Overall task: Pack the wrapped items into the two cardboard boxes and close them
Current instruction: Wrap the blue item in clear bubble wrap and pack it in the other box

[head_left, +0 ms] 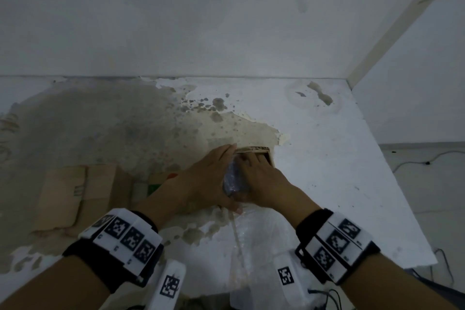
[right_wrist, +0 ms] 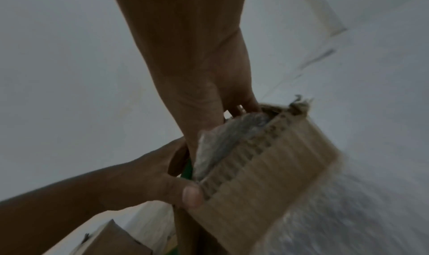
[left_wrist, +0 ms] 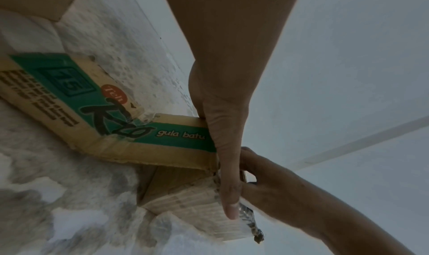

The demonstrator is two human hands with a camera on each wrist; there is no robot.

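At the middle of the head view my two hands meet over a small cardboard box (head_left: 260,150) printed green on its side (left_wrist: 167,136). A dark item in bubble wrap (head_left: 233,178) stands between them, partly down inside the box. My left hand (head_left: 211,173) grips the box wall, with its thumb (right_wrist: 189,193) pressed on the corrugated edge (right_wrist: 267,167). My right hand (head_left: 261,180) curls its fingers over the wrapped item (right_wrist: 220,138) and reaches into the box. Most of the box is hidden under my hands.
A second cardboard box (head_left: 75,191) with spread flaps lies on the left of the stained white table (head_left: 327,158). A loose bubble-wrap sheet (head_left: 254,236) lies at the near edge, between my wrists. A wall stands behind; the table ends at the right.
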